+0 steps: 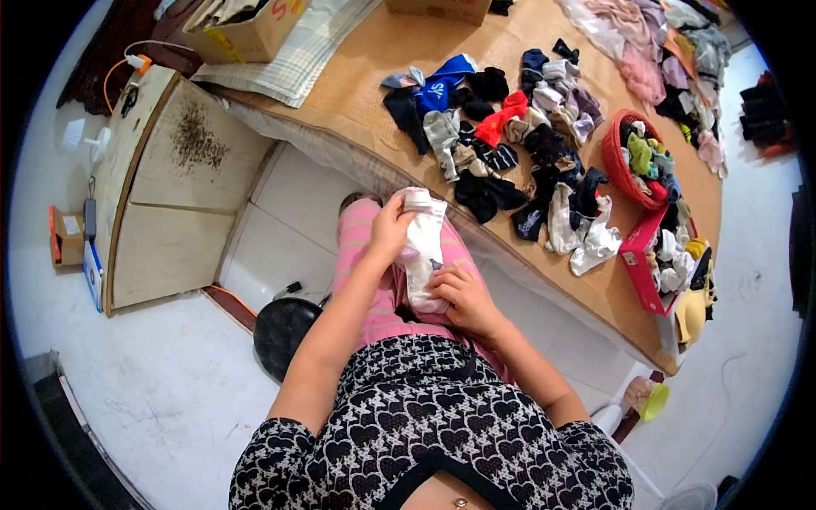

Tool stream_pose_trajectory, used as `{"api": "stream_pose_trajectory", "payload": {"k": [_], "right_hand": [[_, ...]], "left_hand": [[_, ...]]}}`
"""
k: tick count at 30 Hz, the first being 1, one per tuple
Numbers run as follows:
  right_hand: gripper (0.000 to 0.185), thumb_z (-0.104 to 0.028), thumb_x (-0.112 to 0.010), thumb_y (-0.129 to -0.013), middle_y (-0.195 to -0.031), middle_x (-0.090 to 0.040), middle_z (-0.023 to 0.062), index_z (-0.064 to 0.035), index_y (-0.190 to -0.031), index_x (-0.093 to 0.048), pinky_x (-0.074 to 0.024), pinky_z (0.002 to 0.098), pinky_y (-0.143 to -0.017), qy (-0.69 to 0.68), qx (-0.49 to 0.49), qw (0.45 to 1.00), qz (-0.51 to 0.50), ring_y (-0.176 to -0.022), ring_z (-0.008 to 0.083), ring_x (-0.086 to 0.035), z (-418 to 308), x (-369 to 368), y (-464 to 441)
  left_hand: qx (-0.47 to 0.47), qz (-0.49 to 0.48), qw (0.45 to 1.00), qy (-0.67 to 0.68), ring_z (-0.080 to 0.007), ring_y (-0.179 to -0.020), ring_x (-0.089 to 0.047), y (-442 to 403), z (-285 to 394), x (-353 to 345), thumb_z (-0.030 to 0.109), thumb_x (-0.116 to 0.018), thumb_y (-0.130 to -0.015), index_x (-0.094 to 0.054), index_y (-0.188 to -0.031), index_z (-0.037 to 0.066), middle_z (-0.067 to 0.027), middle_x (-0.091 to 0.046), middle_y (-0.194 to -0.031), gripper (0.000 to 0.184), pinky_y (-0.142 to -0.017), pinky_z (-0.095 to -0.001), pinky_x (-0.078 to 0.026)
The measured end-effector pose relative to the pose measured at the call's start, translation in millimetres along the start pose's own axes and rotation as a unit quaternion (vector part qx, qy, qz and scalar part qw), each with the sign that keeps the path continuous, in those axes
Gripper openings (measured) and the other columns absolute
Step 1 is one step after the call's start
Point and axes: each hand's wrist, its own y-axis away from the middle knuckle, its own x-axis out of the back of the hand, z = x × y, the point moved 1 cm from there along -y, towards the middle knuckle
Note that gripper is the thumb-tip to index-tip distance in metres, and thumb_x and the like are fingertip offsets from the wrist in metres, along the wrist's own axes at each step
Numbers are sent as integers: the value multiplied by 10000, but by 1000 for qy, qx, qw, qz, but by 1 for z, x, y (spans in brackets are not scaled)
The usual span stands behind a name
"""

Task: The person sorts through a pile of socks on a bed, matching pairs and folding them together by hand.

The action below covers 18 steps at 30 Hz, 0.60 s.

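Observation:
A white sock (422, 246) with a small dark mark lies stretched over my lap, on pink trousers (365, 255). My left hand (392, 229) grips its upper end from the left. Lower down on the right, my right hand (463, 297) has its fingers curled on the other end of the sock. Beyond my knees, a spread of mixed socks (484, 157) covers part of the bed mat. Two white socks (595, 236) lie at the near side of that spread.
A red basket (614, 161) and a red box (639, 259), both holding socks, stand on the mat (357, 110) to the right. Heaped clothes (654, 59) lie far right. Left are a cabinet (183, 204), a cardboard box (246, 34) and a black stool (285, 331).

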Motion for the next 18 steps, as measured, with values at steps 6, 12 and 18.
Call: {"api": "stream_pose_trajectory", "payload": {"k": [6,12,18], "right_hand": [[276,32,-596,-639,-1025,-607,79,-48,-902,-620,-443,378,-891,6,7,1000,5,-1055,288,-538,0,-3,1],[195,-83,-599,-688,-1026,-596,56,-60,-881,-599,-429,374,-907,87,49,995,-9,-1058,259,-532,-5,-11,4],[211,-90,-606,-688,-1025,-594,54,-73,-898,-613,-425,365,-909,76,40,996,0,-1053,249,-531,-8,-12,3]], "left_hand": [[18,-159,951,263,-128,-954,-582,13,43,0,-30,-492,-862,-586,-1115,-8,-37,-632,-1034,270,-867,-253,-440],[76,34,991,-102,-210,-865,-621,-7,-4,20,163,-567,-877,-584,-1050,-8,-124,-654,-952,244,-786,-315,-476],[63,-1,966,-250,-286,-806,-604,34,8,25,476,-663,-759,-612,-926,-15,-170,-629,-892,521,-745,-356,-476]]}}
